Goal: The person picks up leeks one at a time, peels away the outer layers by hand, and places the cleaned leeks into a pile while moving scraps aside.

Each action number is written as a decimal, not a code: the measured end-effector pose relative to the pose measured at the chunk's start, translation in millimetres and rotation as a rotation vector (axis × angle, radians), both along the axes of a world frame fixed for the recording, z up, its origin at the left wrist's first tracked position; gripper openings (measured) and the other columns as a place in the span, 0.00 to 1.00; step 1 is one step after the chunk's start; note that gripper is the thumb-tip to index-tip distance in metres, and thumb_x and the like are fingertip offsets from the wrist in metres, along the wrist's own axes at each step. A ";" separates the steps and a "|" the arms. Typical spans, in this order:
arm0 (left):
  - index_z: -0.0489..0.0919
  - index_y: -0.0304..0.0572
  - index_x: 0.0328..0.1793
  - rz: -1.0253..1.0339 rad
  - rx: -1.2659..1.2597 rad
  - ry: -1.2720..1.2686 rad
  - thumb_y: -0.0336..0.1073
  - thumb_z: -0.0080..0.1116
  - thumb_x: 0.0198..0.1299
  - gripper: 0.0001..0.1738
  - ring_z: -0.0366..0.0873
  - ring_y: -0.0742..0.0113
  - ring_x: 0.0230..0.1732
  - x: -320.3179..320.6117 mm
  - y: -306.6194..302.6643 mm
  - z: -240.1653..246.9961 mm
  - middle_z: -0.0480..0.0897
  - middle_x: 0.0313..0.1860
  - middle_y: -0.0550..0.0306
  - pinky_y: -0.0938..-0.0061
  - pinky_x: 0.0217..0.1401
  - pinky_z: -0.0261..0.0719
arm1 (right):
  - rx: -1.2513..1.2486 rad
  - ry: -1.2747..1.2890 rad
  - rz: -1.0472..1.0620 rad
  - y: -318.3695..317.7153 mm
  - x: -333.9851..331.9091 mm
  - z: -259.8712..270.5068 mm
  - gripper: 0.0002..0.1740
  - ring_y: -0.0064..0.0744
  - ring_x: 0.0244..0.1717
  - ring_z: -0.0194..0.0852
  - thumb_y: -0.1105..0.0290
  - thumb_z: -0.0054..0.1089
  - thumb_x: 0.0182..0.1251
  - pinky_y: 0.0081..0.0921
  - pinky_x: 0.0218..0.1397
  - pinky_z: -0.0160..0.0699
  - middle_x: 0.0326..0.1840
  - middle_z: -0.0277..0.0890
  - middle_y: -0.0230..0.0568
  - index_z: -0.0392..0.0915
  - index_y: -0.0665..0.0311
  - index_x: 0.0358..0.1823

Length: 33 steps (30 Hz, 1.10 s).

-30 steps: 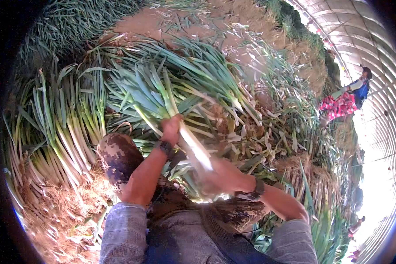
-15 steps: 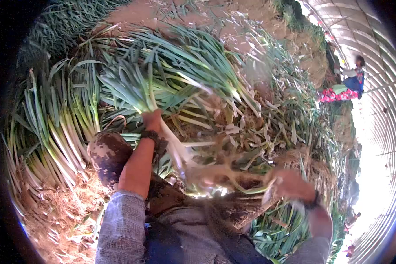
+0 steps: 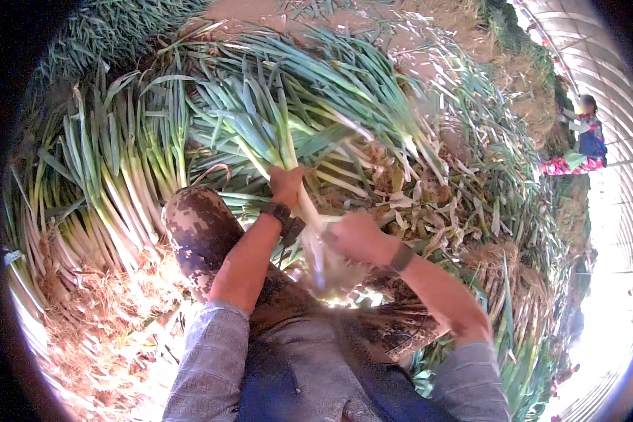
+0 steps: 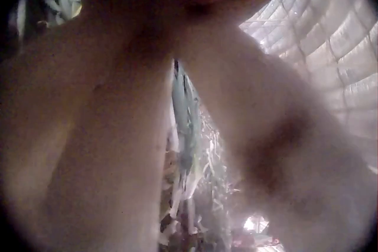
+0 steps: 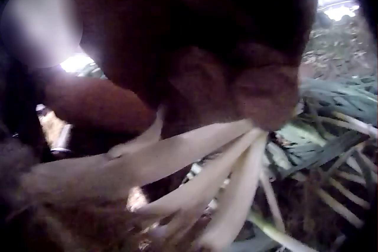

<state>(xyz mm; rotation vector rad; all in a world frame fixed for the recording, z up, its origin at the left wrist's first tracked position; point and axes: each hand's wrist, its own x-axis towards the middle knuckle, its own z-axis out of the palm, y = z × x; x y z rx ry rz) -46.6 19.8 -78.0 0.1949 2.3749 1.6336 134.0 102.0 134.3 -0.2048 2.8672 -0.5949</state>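
The left hand (image 3: pixel 286 184) grips a bunch of green onions (image 3: pixel 257 130) below the leaves, the right hand (image 3: pixel 355 237) clasps its white stalks (image 3: pixel 310 215), harvested heaps (image 3: pixel 98 190) lying left of both hands.

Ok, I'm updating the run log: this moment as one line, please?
left hand: grips green onion bunch | right hand: grips its white stalks | green onion pile: at left

Grey check sleeves (image 3: pixel 207 359) (rolled up); dk wrist straps (image 3: pixel 401 259), camo trousers (image 3: pixel 198 235), blue apron (image 3: pixel 281 383)
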 end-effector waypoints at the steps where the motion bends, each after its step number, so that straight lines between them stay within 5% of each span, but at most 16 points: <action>1: 0.68 0.18 0.50 -0.047 -0.033 0.106 0.44 0.69 0.43 0.37 0.79 0.42 0.43 -6.0 -0.8 -22.6 0.79 0.44 0.30 0.58 0.48 0.77 | -0.049 -0.224 0.093 -3.0 12.2 9.5 0.18 0.42 0.22 0.77 0.54 0.52 0.69 0.40 0.30 0.77 0.22 0.75 0.45 0.79 0.62 0.35; 2: 0.68 0.19 0.50 -0.006 0.124 -0.057 0.45 0.69 0.44 0.37 0.79 0.43 0.43 -12.6 2.1 -22.1 0.79 0.43 0.32 0.59 0.48 0.77 | -0.098 -0.456 0.180 -4.7 32.6 14.7 0.18 0.47 0.27 0.80 0.53 0.52 0.69 0.44 0.37 0.79 0.26 0.78 0.50 0.79 0.61 0.41; 5: 0.69 0.19 0.49 -0.015 0.126 -0.266 0.47 0.68 0.45 0.36 0.77 0.48 0.39 -44.7 6.9 -29.7 0.79 0.41 0.37 0.62 0.44 0.77 | -0.266 -0.364 0.075 14.1 91.0 36.6 0.21 0.47 0.28 0.80 0.49 0.53 0.68 0.43 0.37 0.79 0.29 0.78 0.50 0.79 0.59 0.46; 8: 0.71 0.19 0.46 0.091 0.205 -0.353 0.45 0.67 0.45 0.33 0.77 0.49 0.36 -38.0 10.3 -3.6 0.79 0.39 0.39 0.62 0.41 0.76 | -0.077 -0.727 -0.269 33.8 98.8 67.9 0.24 0.33 0.22 0.76 0.47 0.58 0.67 0.32 0.25 0.77 0.24 0.77 0.39 0.78 0.64 0.32; 11: 0.73 0.19 0.43 0.137 0.233 -0.400 0.43 0.68 0.43 0.31 0.77 0.50 0.33 -27.1 16.3 24.5 0.79 0.37 0.40 0.61 0.39 0.76 | 0.012 0.026 -0.246 31.5 99.8 63.1 0.31 0.33 0.21 0.75 0.40 0.50 0.68 0.32 0.25 0.77 0.26 0.78 0.42 0.77 0.64 0.30; 14: 0.73 0.18 0.43 0.178 0.285 -0.492 0.41 0.70 0.41 0.31 0.76 0.52 0.32 -24.3 23.5 32.0 0.79 0.36 0.41 0.61 0.37 0.76 | 0.159 0.128 -0.161 -2.2 73.3 22.6 0.33 0.34 0.22 0.77 0.37 0.47 0.68 0.32 0.25 0.78 0.29 0.79 0.44 0.78 0.65 0.37; 16: 0.73 0.17 0.43 0.214 0.279 -0.486 0.40 0.70 0.40 0.31 0.76 0.52 0.31 -22.3 17.7 43.1 0.80 0.36 0.41 0.60 0.37 0.76 | 0.084 -0.043 -0.056 -17.6 56.6 2.1 0.18 0.52 0.25 0.78 0.54 0.55 0.65 0.47 0.32 0.77 0.23 0.75 0.51 0.77 0.64 0.32; 19: 0.67 0.14 0.50 0.089 0.254 -0.491 0.39 0.70 0.40 0.37 0.76 0.51 0.40 -20.1 8.1 45.6 0.77 0.44 0.36 0.60 0.46 0.76 | -0.224 -0.031 -0.117 -20.7 60.9 32.1 0.15 0.53 0.23 0.77 0.59 0.55 0.64 0.48 0.31 0.76 0.18 0.71 0.50 0.75 0.64 0.26; 21: 0.63 0.15 0.56 0.053 0.241 -0.414 0.40 0.70 0.41 0.43 0.74 0.50 0.47 -23.9 12.1 9.3 0.74 0.50 0.34 0.61 0.52 0.74 | -0.221 -0.003 0.132 -34.3 78.2 52.7 0.15 0.52 0.22 0.76 0.60 0.55 0.63 0.47 0.31 0.76 0.17 0.71 0.50 0.75 0.63 0.24; 22: 0.64 0.15 0.55 0.132 0.218 -0.455 0.40 0.70 0.41 0.42 0.75 0.51 0.45 -18.5 12.7 42.9 0.75 0.49 0.35 0.61 0.50 0.75 | -0.217 0.012 0.205 -42.5 88.8 65.8 0.15 0.52 0.22 0.76 0.60 0.55 0.63 0.47 0.31 0.76 0.17 0.70 0.50 0.75 0.63 0.24; 23: 0.66 0.16 0.51 0.028 0.271 -0.233 0.40 0.70 0.41 0.38 0.76 0.51 0.41 -37.3 13.1 -3.4 0.76 0.45 0.37 0.61 0.46 0.76 | -0.347 -0.161 0.247 -50.3 99.8 90.8 0.14 0.50 0.22 0.76 0.60 0.55 0.62 0.46 0.31 0.76 0.17 0.71 0.49 0.76 0.63 0.25; 24: 0.69 0.18 0.45 0.069 0.352 -0.411 0.41 0.70 0.42 0.33 0.76 0.52 0.34 -37.2 12.0 7.6 0.77 0.38 0.39 0.60 0.39 0.77 | -0.485 -0.345 0.277 -53.1 113.8 105.1 0.13 0.49 0.22 0.77 0.60 0.55 0.62 0.45 0.31 0.75 0.18 0.72 0.48 0.78 0.62 0.27; 26: 0.73 0.17 0.34 0.184 0.464 -0.586 0.41 0.68 0.44 0.27 0.75 0.55 0.22 -15.7 10.0 73.3 0.77 0.27 0.45 0.61 0.30 0.77 | -0.233 -0.184 -0.133 -3.2 129.2 95.8 0.12 0.45 0.24 0.77 0.60 0.56 0.62 0.44 0.31 0.75 0.21 0.74 0.45 0.81 0.60 0.30; 28: 0.75 0.20 0.44 0.132 0.244 -0.586 0.39 0.67 0.49 0.26 0.78 0.55 0.32 -10.7 14.3 94.7 0.78 0.32 0.43 0.63 0.34 0.79 | 0.224 -0.247 -0.476 58.9 141.7 77.5 0.12 0.42 0.26 0.77 0.60 0.58 0.62 0.42 0.31 0.75 0.24 0.76 0.42 0.83 0.60 0.34; 30: 0.78 0.31 0.47 -0.382 0.032 0.094 0.40 0.68 0.46 0.25 0.81 0.54 0.32 -13.4 3.6 70.9 0.82 0.33 0.42 0.64 0.36 0.81 | 0.372 0.294 -0.291 118.7 176.5 30.1 0.13 0.41 0.25 0.77 0.60 0.58 0.65 0.38 0.31 0.75 0.25 0.77 0.43 0.82 0.63 0.35; 33: 0.80 0.36 0.49 -0.651 0.003 0.886 0.38 0.67 0.48 0.22 0.83 0.57 0.33 13.0 -12.2 131.7 0.84 0.33 0.44 0.67 0.37 0.82 | 0.222 0.284 -0.520 118.1 159.9 26.5 0.13 0.39 0.26 0.76 0.61 0.57 0.66 0.37 0.33 0.76 0.28 0.78 0.44 0.82 0.64 0.35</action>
